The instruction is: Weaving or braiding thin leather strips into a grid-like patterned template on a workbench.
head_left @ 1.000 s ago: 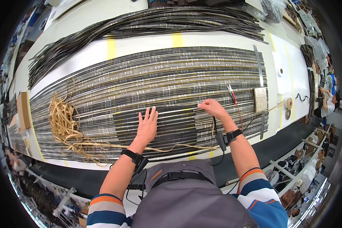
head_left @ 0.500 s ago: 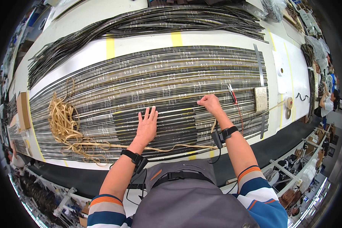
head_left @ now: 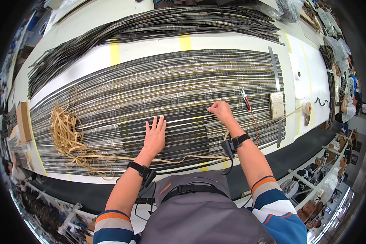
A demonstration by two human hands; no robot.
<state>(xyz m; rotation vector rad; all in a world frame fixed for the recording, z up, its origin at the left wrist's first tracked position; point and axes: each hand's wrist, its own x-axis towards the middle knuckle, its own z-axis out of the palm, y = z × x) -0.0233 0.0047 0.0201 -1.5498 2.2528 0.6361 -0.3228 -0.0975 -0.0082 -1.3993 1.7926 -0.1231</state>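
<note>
Closest to the lens, you wore a grey apron (head_left: 203, 217) with a black buckled belt (head_left: 191, 188) and striped sleeves (head_left: 268, 193). Black straps (head_left: 138, 167) circled both of your wrists. Just beyond, a strand of tan ribbon (head_left: 193, 157) ran along the near side of a broad mat of narrow dark strips (head_left: 162, 85), laid side by side over the white table (head_left: 154, 44). On the mat's left part sat a loose tangle of tan ribbon (head_left: 63, 132).

Your left hand (head_left: 155, 138) lay palm down on the black patch (head_left: 187, 140) in the near middle of the mat, its fingers spread and gripping nothing. Your right hand (head_left: 221, 111), slightly farther out, was at that patch's upper right corner, thumb and fingers drawn into a narrow pinch; whether a strip was caught between them could not be told.

To its right, red-and-silver snips (head_left: 246, 101) lay on the strips, a red cord (head_left: 255, 126) trailing back toward you. Past them, a foil-coloured block (head_left: 277, 105) rested near the mat's right end, and a roll of tan ribbon (head_left: 307, 108) stood farther right. Along the far side stretched a long bundle of dark strips (head_left: 150, 25).
</note>
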